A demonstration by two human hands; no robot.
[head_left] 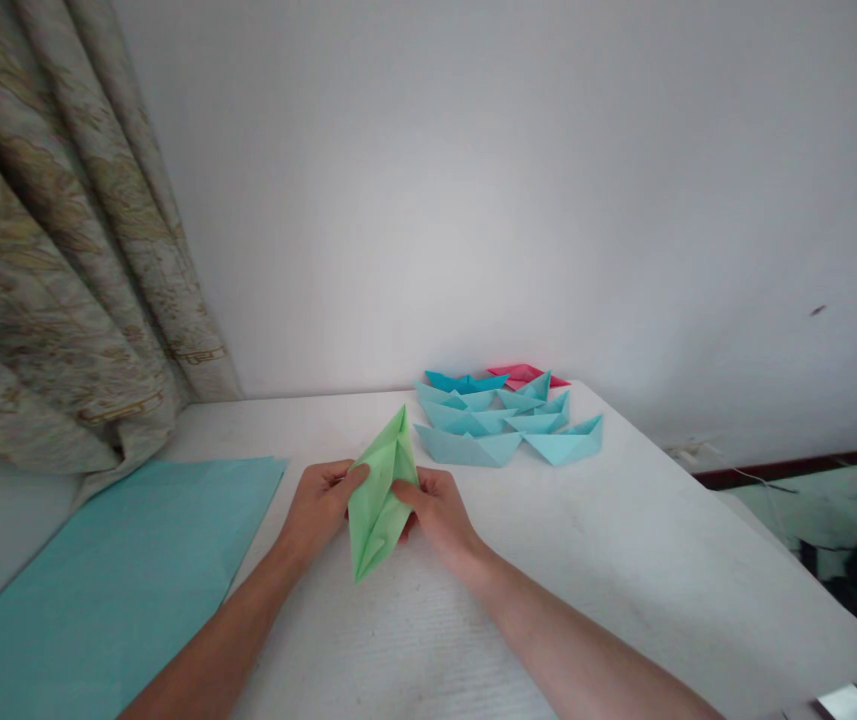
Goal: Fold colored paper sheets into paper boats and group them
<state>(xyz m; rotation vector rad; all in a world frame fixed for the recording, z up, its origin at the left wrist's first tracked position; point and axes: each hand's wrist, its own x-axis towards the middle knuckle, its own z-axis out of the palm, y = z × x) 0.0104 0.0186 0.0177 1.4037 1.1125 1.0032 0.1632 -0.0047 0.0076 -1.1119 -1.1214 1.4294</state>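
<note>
A light green folded paper boat (381, 490) is held above the white table, tilted with one point up and away and the other down toward me. My left hand (329, 497) grips its left edge, thumb on top of the paper. On the opposite edge, my right hand (437, 508) is closed with its thumb pressed near the middle crease. The other fingers of both hands are partly hidden beneath the paper.
Several light blue paper boats (465, 447) stand in rows at the table's back, with a darker blue boat (465, 383) and a red boat (522, 375) behind. Blue paper sheets (128, 560) lie at left, beside a patterned curtain (60, 250). The white table (585, 560) meets the wall.
</note>
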